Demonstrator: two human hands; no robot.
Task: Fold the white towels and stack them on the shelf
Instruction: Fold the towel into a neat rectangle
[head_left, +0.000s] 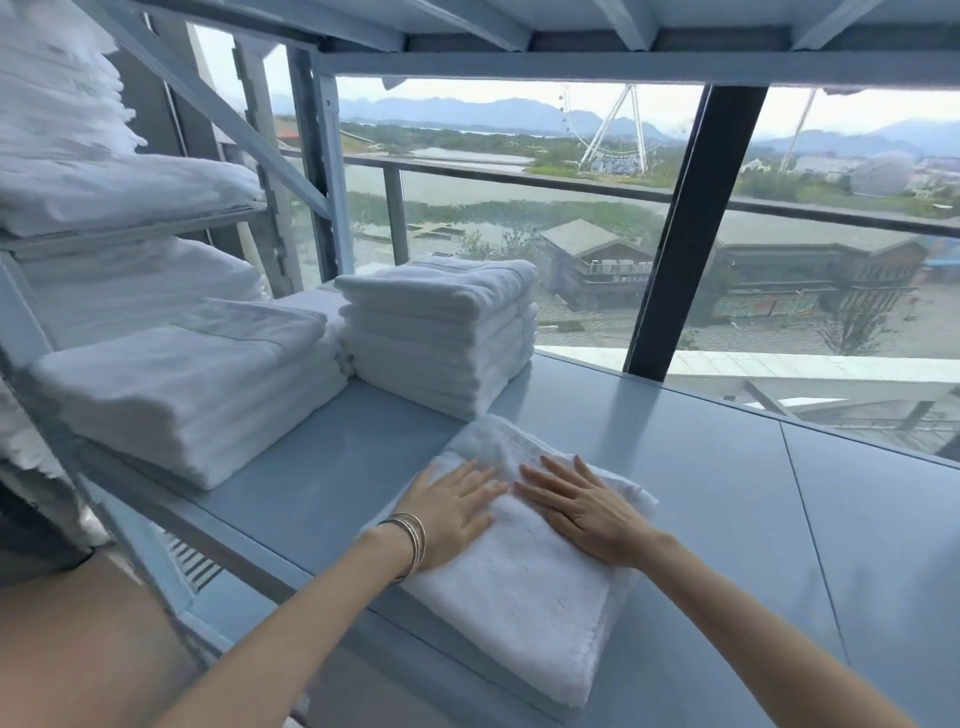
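Here, both hands lie flat, fingers straight and spread, palms pressing a folded white towel (524, 561) on the grey shelf (727, 493). The left hand (452, 514) and right hand (587, 512) sit side by side, fingers aimed away. The towel's long axis runs from near edge toward the towel stack (441, 332) behind.

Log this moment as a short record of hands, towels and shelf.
left hand: flat on the folded towel, bangles at wrist
right hand: flat on the same towel
folded towel: lies on the shelf near its front edge
stacks: taller stack behind the towel, wider stack to its left
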